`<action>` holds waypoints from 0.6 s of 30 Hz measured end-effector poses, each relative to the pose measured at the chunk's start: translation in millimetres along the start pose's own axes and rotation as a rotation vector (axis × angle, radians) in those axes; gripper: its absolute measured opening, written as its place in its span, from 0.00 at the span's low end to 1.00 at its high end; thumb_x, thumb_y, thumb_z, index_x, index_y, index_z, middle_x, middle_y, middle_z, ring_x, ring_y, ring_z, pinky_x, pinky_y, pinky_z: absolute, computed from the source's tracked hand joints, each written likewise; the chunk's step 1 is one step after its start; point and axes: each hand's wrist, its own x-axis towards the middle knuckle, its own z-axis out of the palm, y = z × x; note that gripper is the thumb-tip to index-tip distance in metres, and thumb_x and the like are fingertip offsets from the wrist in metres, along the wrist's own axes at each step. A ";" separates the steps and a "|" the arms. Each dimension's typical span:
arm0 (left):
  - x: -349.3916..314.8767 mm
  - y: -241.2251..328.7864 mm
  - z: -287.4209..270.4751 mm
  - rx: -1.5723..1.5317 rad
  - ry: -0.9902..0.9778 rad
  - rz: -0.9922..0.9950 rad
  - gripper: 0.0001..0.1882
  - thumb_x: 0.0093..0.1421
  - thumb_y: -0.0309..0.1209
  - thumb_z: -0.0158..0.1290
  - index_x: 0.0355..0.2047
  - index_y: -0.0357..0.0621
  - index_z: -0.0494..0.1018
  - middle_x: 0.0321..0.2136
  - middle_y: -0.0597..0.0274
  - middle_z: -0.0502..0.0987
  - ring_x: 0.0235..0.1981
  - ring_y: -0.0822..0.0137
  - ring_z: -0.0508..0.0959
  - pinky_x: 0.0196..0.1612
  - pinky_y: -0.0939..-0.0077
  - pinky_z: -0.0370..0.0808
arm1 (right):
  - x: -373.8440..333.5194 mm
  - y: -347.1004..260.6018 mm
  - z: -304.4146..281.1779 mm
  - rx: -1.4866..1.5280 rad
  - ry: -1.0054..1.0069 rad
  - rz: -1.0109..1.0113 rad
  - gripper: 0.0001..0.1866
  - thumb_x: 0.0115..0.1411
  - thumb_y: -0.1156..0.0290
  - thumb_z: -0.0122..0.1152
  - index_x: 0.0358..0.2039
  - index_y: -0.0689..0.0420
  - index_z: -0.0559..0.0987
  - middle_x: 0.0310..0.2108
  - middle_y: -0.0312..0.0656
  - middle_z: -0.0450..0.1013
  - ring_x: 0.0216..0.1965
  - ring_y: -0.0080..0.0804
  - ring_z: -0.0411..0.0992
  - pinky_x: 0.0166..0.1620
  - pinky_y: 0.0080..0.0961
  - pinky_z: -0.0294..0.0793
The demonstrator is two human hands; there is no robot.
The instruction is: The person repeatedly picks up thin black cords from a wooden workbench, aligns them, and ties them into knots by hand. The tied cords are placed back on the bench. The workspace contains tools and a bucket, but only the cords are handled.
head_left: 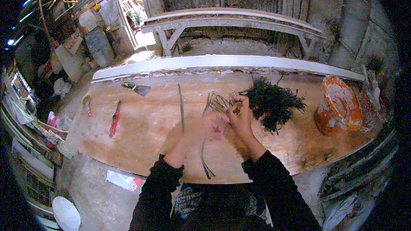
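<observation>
Both my hands meet over the middle of the wooden tabletop, at a small looped bunch of thin grey-green strands (219,99). My right hand (243,122) is closed in a pinch on the bunch, thumb and forefinger together. Blurred by motion, my left hand (207,126) is against the same strands, and its grip cannot be made out. Loose strand ends (205,167) trail below it toward the near edge. One separate strand (181,102) lies straight, left of the bunch. Just right of my right hand sits a tangled dark green heap of strands (272,102).
On the wooden table (145,145) lie a putty knife (136,88), a red-handled cutting tool (114,119) and a brush (87,104) at left. An orange, white-smeared bucket (341,107) stands at right. A long white board (222,63) runs along the far edge, with a bench (231,20) beyond.
</observation>
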 end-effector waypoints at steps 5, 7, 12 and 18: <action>-6.4 7.0 -14.1 0.144 0.281 0.254 0.10 0.41 0.18 0.51 0.22 0.44 0.64 0.21 0.69 0.66 0.25 0.76 0.67 0.30 0.83 0.66 | 8.2 11.0 -6.4 0.020 -0.043 0.015 0.10 0.45 0.78 0.53 0.31 0.58 0.69 0.22 0.31 0.63 0.26 0.18 0.62 0.30 0.13 0.60; -8.5 12.4 -26.2 0.095 0.470 0.297 0.09 0.42 0.20 0.52 0.20 0.45 0.63 0.20 0.69 0.66 0.22 0.77 0.66 0.25 0.85 0.64 | 6.6 9.3 -4.5 0.029 -0.080 0.008 0.06 0.45 0.76 0.55 0.27 0.59 0.71 0.23 0.31 0.64 0.28 0.19 0.62 0.32 0.15 0.60; -2.6 -2.0 -60.6 0.312 0.915 0.355 0.06 0.45 0.24 0.51 0.19 0.46 0.64 0.16 0.71 0.68 0.14 0.80 0.63 0.16 0.89 0.59 | -9.8 -8.2 3.5 0.335 -0.249 0.262 0.05 0.45 0.73 0.56 0.26 0.57 0.74 0.28 0.32 0.66 0.33 0.20 0.62 0.36 0.16 0.59; -4.5 -3.9 -70.0 0.344 0.946 0.367 0.03 0.45 0.25 0.51 0.22 0.44 0.68 0.15 0.71 0.68 0.16 0.80 0.65 0.17 0.87 0.61 | -31.3 -45.8 12.1 0.625 -0.624 0.494 0.06 0.46 0.71 0.56 0.26 0.58 0.74 0.33 0.35 0.66 0.36 0.22 0.63 0.39 0.17 0.59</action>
